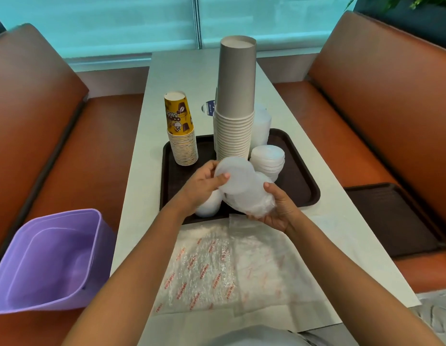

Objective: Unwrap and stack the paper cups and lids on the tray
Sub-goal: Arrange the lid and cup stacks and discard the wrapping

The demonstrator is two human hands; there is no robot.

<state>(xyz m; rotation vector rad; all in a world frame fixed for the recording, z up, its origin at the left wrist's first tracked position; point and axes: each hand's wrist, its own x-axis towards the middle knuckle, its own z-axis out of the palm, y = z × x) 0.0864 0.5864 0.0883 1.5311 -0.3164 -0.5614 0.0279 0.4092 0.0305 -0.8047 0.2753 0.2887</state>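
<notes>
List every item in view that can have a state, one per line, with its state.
Left hand: grips the top lid.
Right hand: cradles the sleeve from below.
Sleeve of lids: held tilted over the tray, plastic bunched at its lower end.
Grey cups: unwrapped, stacked upside down on the tray.
Yellow cups: unwrapped, stacked upside down.
Stacked lids: unwrapped, on the tray.
Plastic wrappers: empty, lying flat.
Purple bin: tilted.
</notes>
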